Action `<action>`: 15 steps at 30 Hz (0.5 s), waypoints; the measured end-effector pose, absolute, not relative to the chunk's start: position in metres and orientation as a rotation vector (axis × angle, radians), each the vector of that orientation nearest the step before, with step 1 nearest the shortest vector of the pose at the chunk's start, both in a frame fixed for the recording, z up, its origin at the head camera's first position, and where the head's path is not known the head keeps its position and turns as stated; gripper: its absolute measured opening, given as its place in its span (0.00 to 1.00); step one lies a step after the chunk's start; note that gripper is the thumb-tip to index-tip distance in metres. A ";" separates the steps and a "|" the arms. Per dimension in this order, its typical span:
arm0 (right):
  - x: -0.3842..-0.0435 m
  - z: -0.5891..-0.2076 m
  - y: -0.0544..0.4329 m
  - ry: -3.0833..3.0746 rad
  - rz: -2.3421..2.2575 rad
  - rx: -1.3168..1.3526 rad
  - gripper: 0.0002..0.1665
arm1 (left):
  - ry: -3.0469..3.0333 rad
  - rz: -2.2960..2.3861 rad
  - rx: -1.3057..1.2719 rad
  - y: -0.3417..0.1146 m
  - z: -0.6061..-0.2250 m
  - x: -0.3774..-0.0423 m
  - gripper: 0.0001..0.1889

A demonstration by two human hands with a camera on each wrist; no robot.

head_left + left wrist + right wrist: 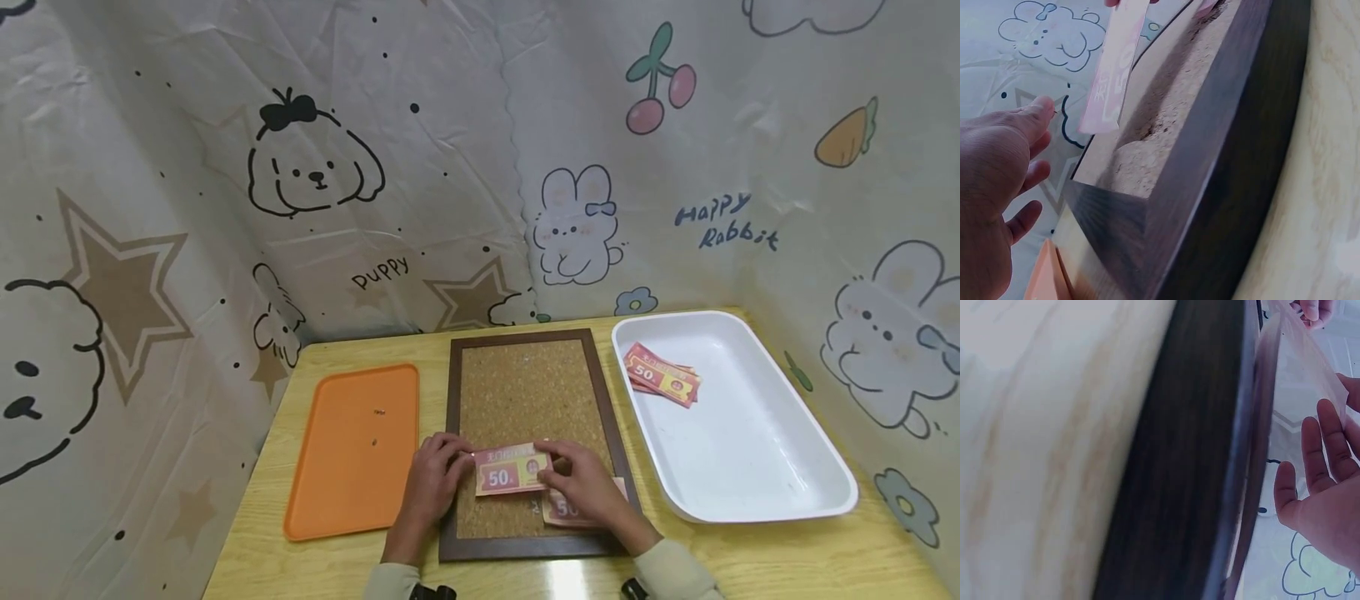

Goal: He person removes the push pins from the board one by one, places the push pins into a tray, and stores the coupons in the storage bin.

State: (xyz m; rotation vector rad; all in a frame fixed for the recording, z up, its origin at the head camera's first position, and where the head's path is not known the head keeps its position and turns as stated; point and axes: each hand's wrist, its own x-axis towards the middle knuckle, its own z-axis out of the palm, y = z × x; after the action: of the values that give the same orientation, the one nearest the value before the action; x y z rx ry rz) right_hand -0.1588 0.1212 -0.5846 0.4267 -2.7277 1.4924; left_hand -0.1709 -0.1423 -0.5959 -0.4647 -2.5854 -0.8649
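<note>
My right hand [592, 489] pinches the right end of a pink and yellow paper coupon [513, 469] marked 50, over the lower part of a cork board [525, 392] with a dark frame. In the right wrist view, the thumb and fingertips [1327, 415] are at the paper's edge. A second coupon [567, 510] lies at the board's lower right, partly under the right hand. My left hand [432, 479] is at the coupon's left end, by the frame. In the left wrist view, a tiny pin's tip [1055, 113] sticks out from its pinched fingertips, apart from the paper.
Left of the board lies an orange tray [352, 492] with a few tiny pins [379, 412] on it. To the right, a white basin [757, 433] holds a small pile of coupons [663, 375]. Printed cloth [450, 167] hangs around the wooden table [258, 500].
</note>
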 end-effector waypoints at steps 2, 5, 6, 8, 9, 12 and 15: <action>-0.159 -0.582 0.122 -2.720 1.481 0.411 0.26 | -2.579 -0.865 -0.460 -0.144 -0.595 -0.171 0.03; -0.159 -0.577 0.124 -2.693 1.505 0.391 0.26 | -2.563 -0.841 -0.458 -0.147 -0.596 -0.172 0.04; -0.159 -0.575 0.124 -2.674 1.537 0.390 0.26 | -2.556 -0.833 -0.459 -0.148 -0.596 -0.172 0.04; -0.159 -0.572 0.125 -2.641 1.603 0.390 0.26 | -2.543 -0.817 -0.456 -0.150 -0.596 -0.172 0.04; -0.160 -0.571 0.126 -2.628 1.622 0.382 0.25 | -2.537 -0.815 -0.455 -0.151 -0.596 -0.173 0.04; -0.161 -0.566 0.129 -2.605 1.633 0.361 0.25 | -2.522 -0.833 -0.449 -0.153 -0.595 -0.173 0.04; -0.162 -0.561 0.133 -2.615 1.582 0.326 0.25 | -2.520 -0.871 -0.439 -0.155 -0.592 -0.172 0.04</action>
State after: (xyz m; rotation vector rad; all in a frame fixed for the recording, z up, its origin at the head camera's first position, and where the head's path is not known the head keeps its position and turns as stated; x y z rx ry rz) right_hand -0.1617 0.1325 -0.5614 0.3258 -2.6146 1.5820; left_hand -0.1717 -0.1552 -0.5925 -0.4393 -2.5197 -0.8708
